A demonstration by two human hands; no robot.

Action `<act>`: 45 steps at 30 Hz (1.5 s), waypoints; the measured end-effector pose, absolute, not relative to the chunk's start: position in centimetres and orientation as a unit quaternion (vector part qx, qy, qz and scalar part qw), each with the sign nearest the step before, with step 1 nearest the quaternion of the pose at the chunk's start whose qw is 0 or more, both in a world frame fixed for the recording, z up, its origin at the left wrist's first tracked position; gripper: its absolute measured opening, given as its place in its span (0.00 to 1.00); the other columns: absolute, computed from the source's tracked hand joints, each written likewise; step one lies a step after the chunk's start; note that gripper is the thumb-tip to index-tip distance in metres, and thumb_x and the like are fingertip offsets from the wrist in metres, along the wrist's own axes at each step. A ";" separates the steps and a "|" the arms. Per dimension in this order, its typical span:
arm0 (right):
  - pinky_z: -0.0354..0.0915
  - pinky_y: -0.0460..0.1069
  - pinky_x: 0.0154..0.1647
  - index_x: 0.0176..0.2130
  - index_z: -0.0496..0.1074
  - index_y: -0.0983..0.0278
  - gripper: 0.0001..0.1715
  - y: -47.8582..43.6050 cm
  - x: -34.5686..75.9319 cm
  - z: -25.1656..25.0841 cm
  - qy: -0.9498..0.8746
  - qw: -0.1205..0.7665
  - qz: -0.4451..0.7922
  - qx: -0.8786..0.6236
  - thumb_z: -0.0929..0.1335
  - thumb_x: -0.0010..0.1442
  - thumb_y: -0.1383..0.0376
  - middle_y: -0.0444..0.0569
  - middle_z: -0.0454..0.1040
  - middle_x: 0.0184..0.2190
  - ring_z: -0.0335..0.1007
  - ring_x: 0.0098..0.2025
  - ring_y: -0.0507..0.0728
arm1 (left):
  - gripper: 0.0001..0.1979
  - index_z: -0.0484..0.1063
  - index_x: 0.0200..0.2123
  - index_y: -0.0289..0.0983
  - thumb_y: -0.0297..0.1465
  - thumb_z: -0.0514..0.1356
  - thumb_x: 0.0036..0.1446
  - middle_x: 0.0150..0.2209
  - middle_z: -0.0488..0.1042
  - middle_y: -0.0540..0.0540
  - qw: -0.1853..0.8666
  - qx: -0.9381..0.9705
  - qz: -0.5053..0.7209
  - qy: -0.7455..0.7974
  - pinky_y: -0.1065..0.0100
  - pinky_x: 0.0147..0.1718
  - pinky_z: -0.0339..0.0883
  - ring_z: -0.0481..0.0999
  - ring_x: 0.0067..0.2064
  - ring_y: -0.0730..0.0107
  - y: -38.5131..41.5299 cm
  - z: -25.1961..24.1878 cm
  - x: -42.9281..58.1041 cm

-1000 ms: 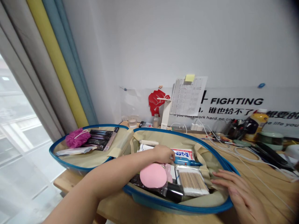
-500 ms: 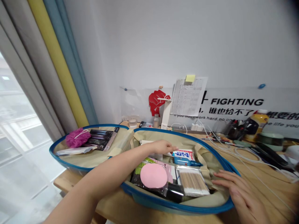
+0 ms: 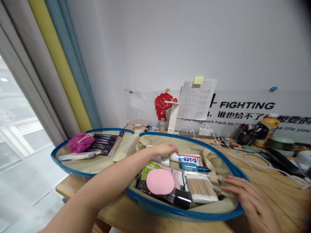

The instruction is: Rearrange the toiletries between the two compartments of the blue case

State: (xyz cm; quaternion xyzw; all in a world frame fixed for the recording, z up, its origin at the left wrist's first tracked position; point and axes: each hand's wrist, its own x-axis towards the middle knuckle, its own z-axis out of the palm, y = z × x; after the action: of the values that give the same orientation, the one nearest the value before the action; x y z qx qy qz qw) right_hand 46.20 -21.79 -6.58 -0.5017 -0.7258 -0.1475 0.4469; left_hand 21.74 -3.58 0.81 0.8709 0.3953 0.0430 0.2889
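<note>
An open blue-rimmed case (image 3: 184, 212) with beige lining lies on a wooden desk. My left hand (image 3: 164, 149) reaches into its right half, fingers curled down onto the cap end of a white tube (image 3: 188, 158). Below it lie a blue tube (image 3: 193, 167), a pink round sponge (image 3: 160, 182) in a clear pack, and a pack of cotton swabs (image 3: 200, 190). My right hand (image 3: 245, 195) rests flat on the case's right edge, fingers spread, holding nothing. The left half holds a magenta bath puff (image 3: 80, 142) and dark packets (image 3: 103, 145).
The desk's (image 3: 274, 191) right side carries white cables (image 3: 252, 160), a yellow bottle (image 3: 267, 128), a green bowl (image 3: 283, 144) and dark clutter. A white lamp stand (image 3: 172, 119) and small jars stand by the wall. Curtains (image 3: 60, 71) and a window are at left.
My left hand has drawn back from over the pink sponge toward the case's far side and curled onto the white tube's end, uncovering a green packet. My right hand has stayed put.
</note>
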 end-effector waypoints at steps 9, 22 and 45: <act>0.71 0.54 0.44 0.33 0.78 0.57 0.21 -21.9 46.6 -7.0 -0.729 0.445 -0.146 -0.500 0.58 0.64 0.61 0.48 0.77 0.38 0.73 0.43 0.57 | 0.13 0.73 0.44 0.40 0.38 0.56 0.59 0.44 0.77 0.51 0.225 0.910 0.063 0.342 0.73 0.40 0.63 0.73 0.43 0.71 -3.7 0.3 20.8; 0.71 0.53 0.44 0.33 0.78 0.57 0.20 -21.9 46.7 -7.0 -0.731 0.442 -0.159 -0.495 0.58 0.63 0.62 0.48 0.77 0.38 0.73 0.43 0.57 | 0.11 0.75 0.41 0.46 0.39 0.59 0.56 0.44 0.78 0.51 0.045 0.947 -0.057 0.312 0.71 0.36 0.62 0.76 0.46 0.64 -4.1 -2.0 22.1; 0.71 0.53 0.41 0.33 0.77 0.57 0.19 -21.6 46.4 -6.6 -0.734 0.442 -0.176 -0.484 0.59 0.63 0.63 0.47 0.77 0.37 0.73 0.42 0.57 | 0.17 0.74 0.45 0.42 0.40 0.49 0.63 0.46 0.77 0.45 0.088 0.930 -0.009 0.356 0.66 0.40 0.64 0.74 0.48 0.59 -4.5 -0.2 21.7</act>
State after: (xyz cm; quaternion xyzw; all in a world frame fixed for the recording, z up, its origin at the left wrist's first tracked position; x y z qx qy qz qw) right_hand 46.40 -21.65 -6.59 -0.4839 -0.7341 -0.1762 0.4425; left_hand 21.71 -4.49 -0.21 0.9304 0.3557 -0.0095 0.0883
